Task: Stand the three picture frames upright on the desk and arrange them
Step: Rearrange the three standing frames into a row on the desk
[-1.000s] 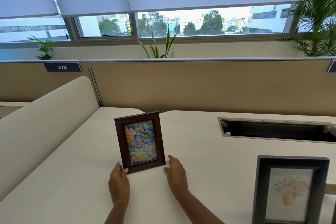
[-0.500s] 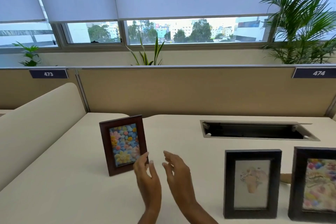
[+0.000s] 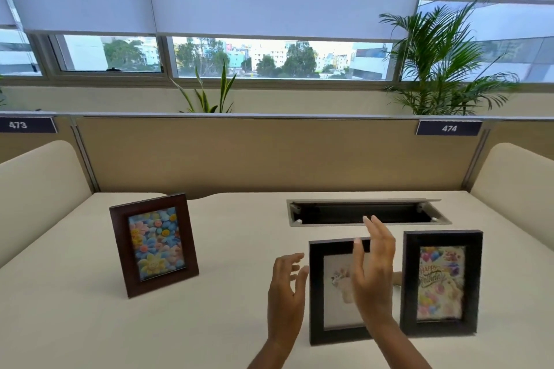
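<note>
Between the spread, empty left hand (image 3: 284,290) and right hand (image 3: 373,275) stands the middle frame (image 3: 335,290), seemingly next to be gripped by its sides and repositioned.

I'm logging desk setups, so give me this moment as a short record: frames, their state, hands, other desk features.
brown frame: upright, left, flower picture
middle black frame: upright, pale picture, partly behind right hand
right black frame: upright, birthday picture
left hand: open, beside middle frame
right hand: open, in front of it; contact unclear
desk: cable slot open
</note>
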{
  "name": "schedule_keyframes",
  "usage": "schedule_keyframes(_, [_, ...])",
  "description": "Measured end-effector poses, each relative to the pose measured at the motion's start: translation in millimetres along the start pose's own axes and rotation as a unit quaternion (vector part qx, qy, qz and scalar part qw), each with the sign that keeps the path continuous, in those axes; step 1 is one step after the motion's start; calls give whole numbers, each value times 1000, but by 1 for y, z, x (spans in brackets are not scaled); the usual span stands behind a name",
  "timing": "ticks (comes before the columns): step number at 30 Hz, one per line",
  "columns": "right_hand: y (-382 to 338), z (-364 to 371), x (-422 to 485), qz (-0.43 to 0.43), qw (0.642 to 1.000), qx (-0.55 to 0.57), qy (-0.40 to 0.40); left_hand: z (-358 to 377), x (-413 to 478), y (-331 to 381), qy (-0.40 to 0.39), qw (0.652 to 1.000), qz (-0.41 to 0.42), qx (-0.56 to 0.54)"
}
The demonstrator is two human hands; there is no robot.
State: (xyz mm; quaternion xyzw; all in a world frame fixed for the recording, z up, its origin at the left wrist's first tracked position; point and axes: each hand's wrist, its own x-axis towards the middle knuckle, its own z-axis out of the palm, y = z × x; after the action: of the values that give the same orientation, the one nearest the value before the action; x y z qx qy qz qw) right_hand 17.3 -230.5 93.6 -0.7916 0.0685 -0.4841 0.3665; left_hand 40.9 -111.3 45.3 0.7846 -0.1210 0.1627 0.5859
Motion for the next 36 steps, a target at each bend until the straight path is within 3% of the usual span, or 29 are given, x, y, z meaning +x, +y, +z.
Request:
schedule_keyframes(5, [41,-14,-34,93,995,-17,-15,13,-30,-26,-120,990,-65,42])
schedule_keyframes(14, [81,-17,-74,327,936,-16,-127,6,-45,-42,-177,977,-90,79])
schedule_keyframes(22, [77,10,-66,341,921,10,-187,-14,-26,-55,-100,983,-130,85])
schedule_keyframes(28, [45,75,-50,301,926,64,-220,-51,16,-64,-4,982,-165,92])
schedule_keyframes(36, [13,154,-26,337,907,78,-241,-87,66,-76,68,972,-192,118])
